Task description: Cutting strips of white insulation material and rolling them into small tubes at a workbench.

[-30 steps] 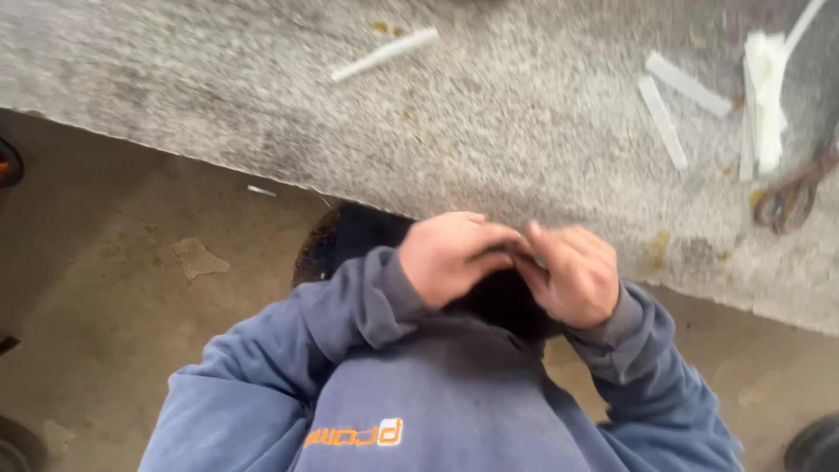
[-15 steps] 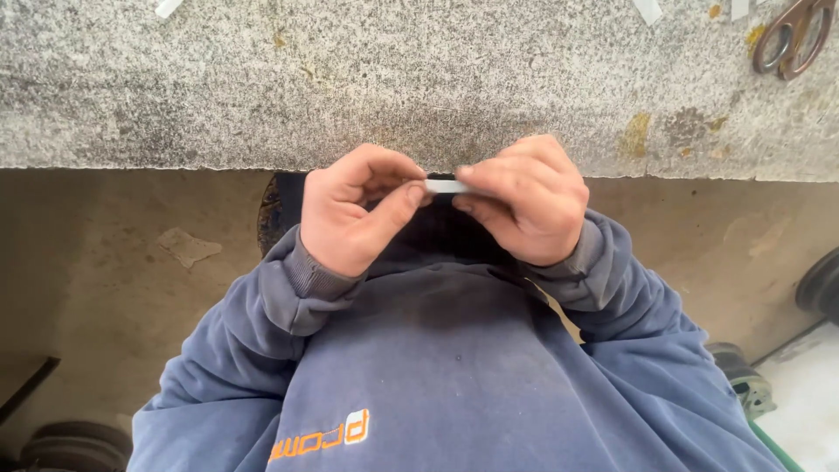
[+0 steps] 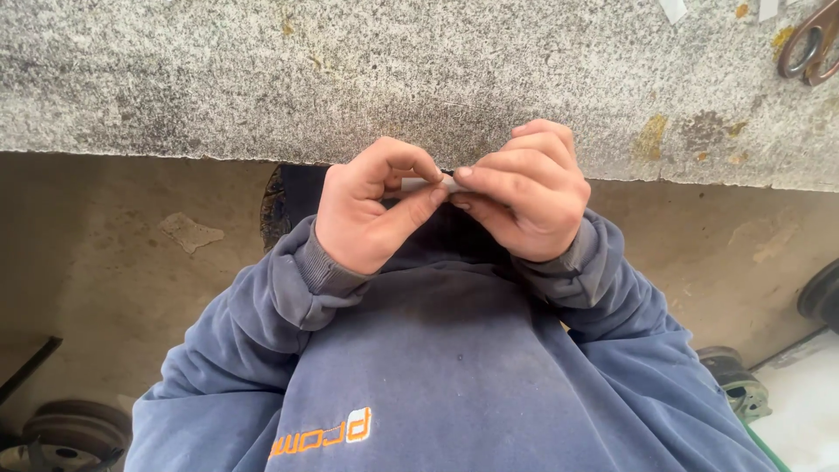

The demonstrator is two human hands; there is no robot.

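Both of my hands are raised close to my chest, just below the edge of a grey granite slab (image 3: 350, 79). My left hand (image 3: 371, 205) and my right hand (image 3: 524, 192) pinch a small white strip (image 3: 447, 181) between their fingertips. Only a short bit of the strip shows between the thumbs and forefingers; the rest is hidden by the fingers. I wear a blue sweatshirt (image 3: 437, 376) with ribbed cuffs.
Rusty scissors (image 3: 808, 44) lie on the slab at the top right, near white strip ends (image 3: 673, 9). Below is a concrete floor (image 3: 114, 253) with dark round metal parts at the lower left (image 3: 61, 433) and right (image 3: 734, 380).
The view has tilted down, so the slab's strips and scissors slid toward the top edge. My hands came up from my chest and now hold the white strip out between the fingertips.
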